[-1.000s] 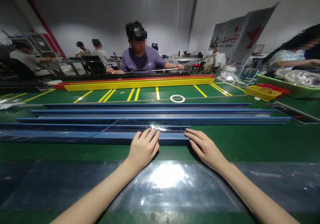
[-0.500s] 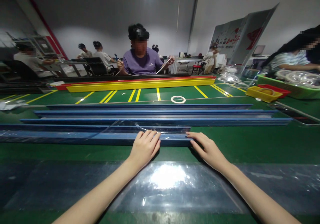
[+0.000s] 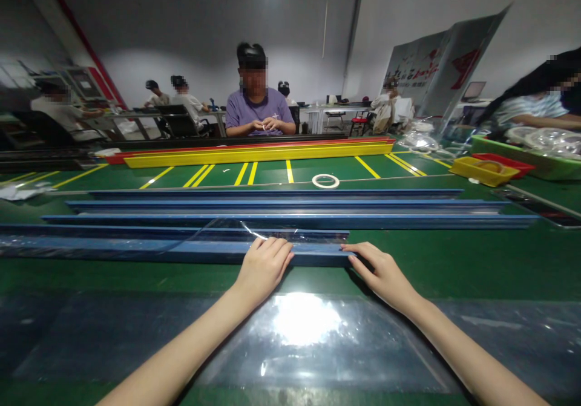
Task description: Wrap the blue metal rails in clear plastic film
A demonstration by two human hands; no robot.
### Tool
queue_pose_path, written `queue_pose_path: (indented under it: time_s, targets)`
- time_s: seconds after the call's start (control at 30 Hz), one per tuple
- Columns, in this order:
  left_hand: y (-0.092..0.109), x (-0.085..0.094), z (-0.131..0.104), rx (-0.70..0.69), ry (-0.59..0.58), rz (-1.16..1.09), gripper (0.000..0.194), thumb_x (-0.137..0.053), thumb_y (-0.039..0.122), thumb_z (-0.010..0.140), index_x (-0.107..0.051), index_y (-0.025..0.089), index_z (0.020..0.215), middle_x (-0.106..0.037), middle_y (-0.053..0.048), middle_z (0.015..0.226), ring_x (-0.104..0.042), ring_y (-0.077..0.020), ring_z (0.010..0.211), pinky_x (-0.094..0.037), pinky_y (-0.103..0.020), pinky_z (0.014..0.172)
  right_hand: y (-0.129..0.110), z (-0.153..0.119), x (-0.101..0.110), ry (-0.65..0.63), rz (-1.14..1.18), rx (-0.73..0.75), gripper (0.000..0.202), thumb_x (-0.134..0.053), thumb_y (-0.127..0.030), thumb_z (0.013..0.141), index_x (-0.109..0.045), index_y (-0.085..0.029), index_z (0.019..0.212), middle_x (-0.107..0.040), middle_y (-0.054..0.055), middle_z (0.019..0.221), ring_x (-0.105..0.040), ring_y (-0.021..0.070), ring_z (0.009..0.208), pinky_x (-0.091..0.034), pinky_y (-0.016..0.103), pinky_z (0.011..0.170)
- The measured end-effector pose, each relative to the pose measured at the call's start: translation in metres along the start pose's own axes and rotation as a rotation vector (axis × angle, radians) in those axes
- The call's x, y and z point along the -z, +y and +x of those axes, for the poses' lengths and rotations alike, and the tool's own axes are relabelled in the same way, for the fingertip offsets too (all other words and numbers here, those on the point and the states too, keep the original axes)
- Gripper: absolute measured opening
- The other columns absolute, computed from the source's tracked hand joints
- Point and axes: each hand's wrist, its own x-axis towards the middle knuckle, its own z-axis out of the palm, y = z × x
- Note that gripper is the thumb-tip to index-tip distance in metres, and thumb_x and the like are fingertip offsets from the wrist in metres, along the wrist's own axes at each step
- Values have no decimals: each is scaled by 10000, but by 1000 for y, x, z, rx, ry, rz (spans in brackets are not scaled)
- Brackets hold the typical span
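Note:
A long blue channel (image 3: 136, 250) lies across the green table, with clear film (image 3: 227, 229) over part of it. My left hand (image 3: 269, 264) rests on the channel's near edge, its fingers close together and curled over the rim and film. At the channel's right end my right hand (image 3: 376, 267) touches the tip with thumb and forefinger, pinching the edge. Its other fingers are partly hidden. Nearer to me a wide clear sheet (image 3: 245, 351) lies flat under my forearms and reflects a bright light.
Three more blue channels (image 3: 290, 220) lie just beyond. Behind them are a white ring (image 3: 325, 181), yellow and red channels (image 3: 258, 153), a yellow tray (image 3: 483, 172) and a green bin (image 3: 540, 163). A person in a purple shirt (image 3: 259, 111) sits across the table.
The person opposite has brought both hands together, where they were apart holding a white strip. My hands keep their places on the channel; the view has shifted slightly.

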Motion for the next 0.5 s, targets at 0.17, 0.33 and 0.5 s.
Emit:
queue_pose_path:
  time_s: [0.17,0.33,0.5]
  targets:
    - [-2,2,1,10,-69,-23,207,-365,245,879,-556,165,881,-622,-20,841,-527,-155,754,-310,-294,647,0,0,1,-7,1,-19,251,-381,-313,844,-562,-204,979,-615,54,976,-548,159,941,-431,288,810]
    - [-4,5,3,6,-99,-32,217,-357,253,882,-557,167,875,-617,-14,827,-516,-148,722,-308,-291,635,-1,0,1,-25,5,-34,254,-376,-316,847,-562,-204,980,-616,53,971,-549,157,931,-427,291,807]
    - [-6,7,4,-3,-122,-35,236,-337,260,889,-554,168,888,-615,-15,829,-514,-144,708,-306,-288,631,-2,0,1,-31,12,-50,257,-377,-320,846,-560,-210,989,-613,54,974,-551,162,927,-426,296,803]
